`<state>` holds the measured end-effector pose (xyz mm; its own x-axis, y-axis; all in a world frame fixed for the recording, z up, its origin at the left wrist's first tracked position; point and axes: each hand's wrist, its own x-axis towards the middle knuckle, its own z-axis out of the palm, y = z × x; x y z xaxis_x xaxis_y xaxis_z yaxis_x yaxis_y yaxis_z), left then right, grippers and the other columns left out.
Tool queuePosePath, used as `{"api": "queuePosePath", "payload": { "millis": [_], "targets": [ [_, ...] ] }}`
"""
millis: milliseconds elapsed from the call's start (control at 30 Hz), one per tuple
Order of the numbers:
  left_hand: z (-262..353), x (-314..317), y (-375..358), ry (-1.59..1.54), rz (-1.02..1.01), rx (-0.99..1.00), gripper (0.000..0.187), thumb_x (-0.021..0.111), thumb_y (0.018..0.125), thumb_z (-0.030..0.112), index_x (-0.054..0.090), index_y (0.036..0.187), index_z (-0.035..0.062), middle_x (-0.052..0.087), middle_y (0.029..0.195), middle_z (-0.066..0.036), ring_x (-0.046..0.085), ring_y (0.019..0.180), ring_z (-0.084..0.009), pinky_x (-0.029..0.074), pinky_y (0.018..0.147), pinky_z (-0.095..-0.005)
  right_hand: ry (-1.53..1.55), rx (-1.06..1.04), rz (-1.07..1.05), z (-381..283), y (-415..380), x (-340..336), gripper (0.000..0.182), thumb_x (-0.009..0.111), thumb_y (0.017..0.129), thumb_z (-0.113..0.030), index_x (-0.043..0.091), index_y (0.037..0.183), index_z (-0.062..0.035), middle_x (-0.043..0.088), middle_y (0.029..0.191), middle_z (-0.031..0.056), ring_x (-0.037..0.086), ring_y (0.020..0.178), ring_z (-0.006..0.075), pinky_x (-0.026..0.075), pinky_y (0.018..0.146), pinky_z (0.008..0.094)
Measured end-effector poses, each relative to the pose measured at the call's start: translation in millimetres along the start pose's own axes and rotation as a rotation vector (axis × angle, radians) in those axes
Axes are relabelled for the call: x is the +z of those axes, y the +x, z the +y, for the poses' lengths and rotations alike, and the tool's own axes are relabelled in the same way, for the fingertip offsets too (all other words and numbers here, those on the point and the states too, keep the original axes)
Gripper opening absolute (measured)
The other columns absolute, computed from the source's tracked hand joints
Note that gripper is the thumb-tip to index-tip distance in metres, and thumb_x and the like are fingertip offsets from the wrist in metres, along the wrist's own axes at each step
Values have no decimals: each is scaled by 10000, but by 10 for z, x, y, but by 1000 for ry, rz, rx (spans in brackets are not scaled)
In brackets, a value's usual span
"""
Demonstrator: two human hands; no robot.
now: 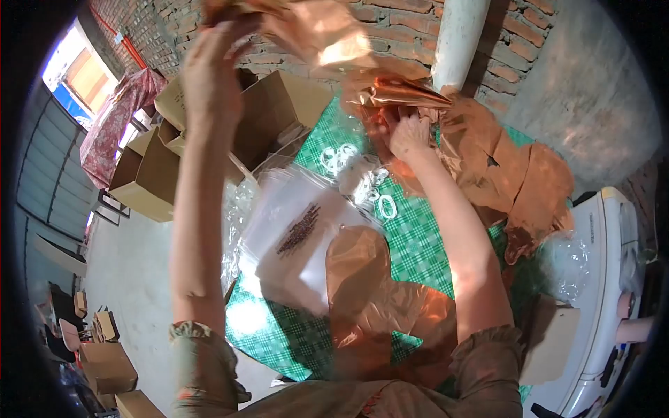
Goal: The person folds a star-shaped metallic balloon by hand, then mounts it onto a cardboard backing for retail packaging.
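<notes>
My left hand (217, 49) is raised high at the upper left, smeared by motion, with its fingers closed on copper-coloured foil (334, 35) that stretches to the right. At the table's far side, my right hand (410, 132) grips a crumpled bundle of the same shiny foil (401, 92); its fingertips are partly hidden in the folds. Close to my body lies a flat, uninflated copper foil balloon (359, 272) with a rounded end and a small triangular opening. More copper foil balloons (481, 153) are spread in a pile right of my right hand.
A green checked cloth (418, 247) covers the table. Clear plastic bags (300, 202) with dark print lie left of centre, beside white ring-shaped pieces (387, 206). Open cardboard boxes (268, 115) stand behind on the left. A white appliance (592, 279) borders the right; a pale pipe (460, 42) rises behind.
</notes>
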<state>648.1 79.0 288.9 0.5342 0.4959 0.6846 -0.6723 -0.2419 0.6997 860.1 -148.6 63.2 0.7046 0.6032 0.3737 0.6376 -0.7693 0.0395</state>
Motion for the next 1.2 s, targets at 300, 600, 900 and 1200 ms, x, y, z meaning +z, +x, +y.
{"api": "queuePosePath", "payload": {
  "millis": [300, 600, 900, 1200],
  "targets": [
    [693, -1508, 86, 212, 167, 117, 486, 477, 1096, 247, 506, 1494, -31, 586, 1502, -142, 575, 1371, -289, 431, 1171, -480, 180, 33, -2, 53, 136, -507, 628, 560, 969, -525, 496, 1538, -266, 465, 1590, 106, 398, 1481, 335, 313, 1203, 554],
    [651, -2575, -374, 471, 199, 83, 403, 426, 1129, 215, 509, 1475, 24, 604, 1471, -137, 598, 1336, -248, 475, 1071, -398, 398, 82, -580, 494, 862, -501, 679, 442, 1011, -606, 499, 1543, -188, 521, 1544, 137, 515, 1385, 342, 410, 1148, 446],
    [873, -2147, -541, 320, 135, 34, 392, 428, 1127, 203, 555, 1422, -22, 634, 1410, -159, 617, 1301, -278, 475, 1083, -424, 203, 96, 179, 631, 517, -226, 231, 648, 939, -282, 746, 1032, -94, 733, 1081, 204, 675, 1097, 417, 536, 861, 596],
    [1262, -946, -192, 280, -37, 83, 316, 495, 1068, 131, 672, 1246, -60, 706, 1250, -167, 682, 1177, -249, 522, 1030, -386, 583, -225, -144, 176, -538, -1007, 336, 705, 954, -253, 714, 1189, -13, 696, 1266, 165, 659, 1196, 323, 509, 1018, 400]
  ]
}}
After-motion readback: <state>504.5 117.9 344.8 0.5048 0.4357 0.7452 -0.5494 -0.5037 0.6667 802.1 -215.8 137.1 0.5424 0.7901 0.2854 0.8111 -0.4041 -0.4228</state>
